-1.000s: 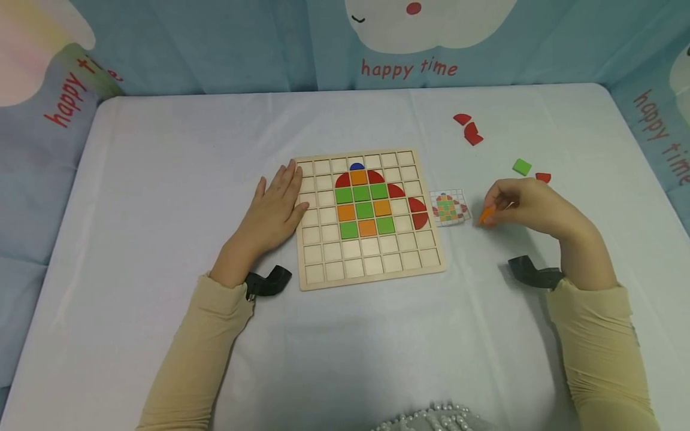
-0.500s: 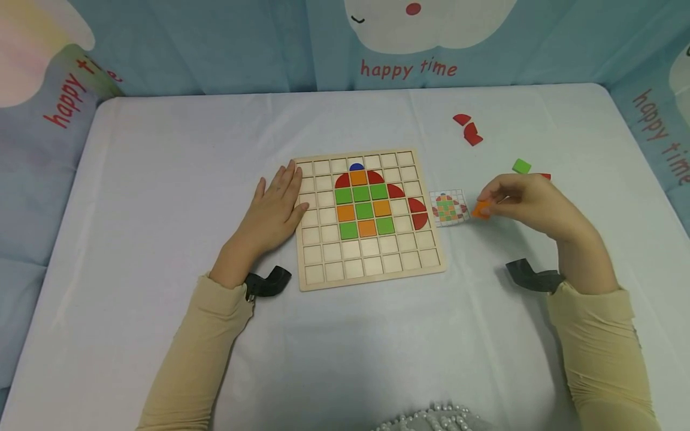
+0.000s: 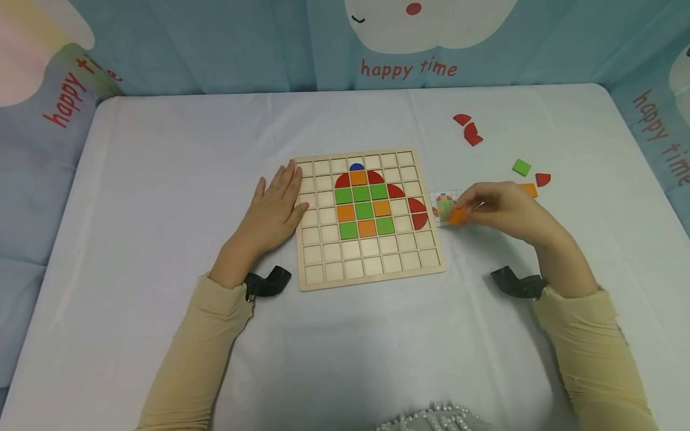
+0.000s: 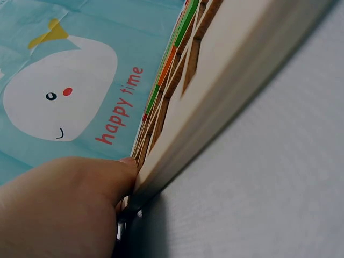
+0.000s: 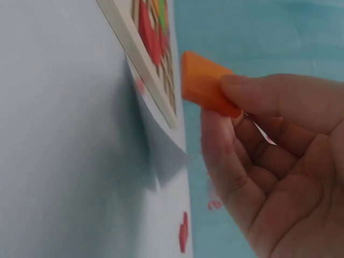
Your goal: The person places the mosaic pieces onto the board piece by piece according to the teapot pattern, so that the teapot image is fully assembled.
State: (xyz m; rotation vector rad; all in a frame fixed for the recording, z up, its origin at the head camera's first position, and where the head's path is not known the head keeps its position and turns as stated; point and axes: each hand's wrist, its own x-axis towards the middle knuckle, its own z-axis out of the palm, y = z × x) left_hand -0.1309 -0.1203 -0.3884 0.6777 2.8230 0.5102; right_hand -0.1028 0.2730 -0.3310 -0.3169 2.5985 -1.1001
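My left hand (image 3: 276, 209) lies with straight fingers along the left edge of a wooden grid board (image 3: 372, 278). In the left wrist view the thumb (image 4: 121, 174) rests at the board's rim. Green and orange squares, red quarter-circles and a blue half-round piece fill several cells in its upper middle. Between thumb and fingers my right hand (image 3: 504, 209) pinches an orange square tile (image 3: 458, 216), held over a small printed pattern card (image 3: 444, 203). The right wrist view shows this orange tile (image 5: 204, 83) clearly, raised off the table beside the board.
Several red pieces (image 3: 471, 133) lie beyond the board at the upper right. Nearer my right hand are a green square (image 3: 521, 167), a red quarter-circle (image 3: 542, 179) and another orange tile (image 3: 530, 190). A pearl-trimmed item (image 3: 442, 416) shows at the front edge.
My right hand has moved left with the orange tile, from beside the pattern card to over it. Another orange tile behind the hand has come into view. The left hand stays still.
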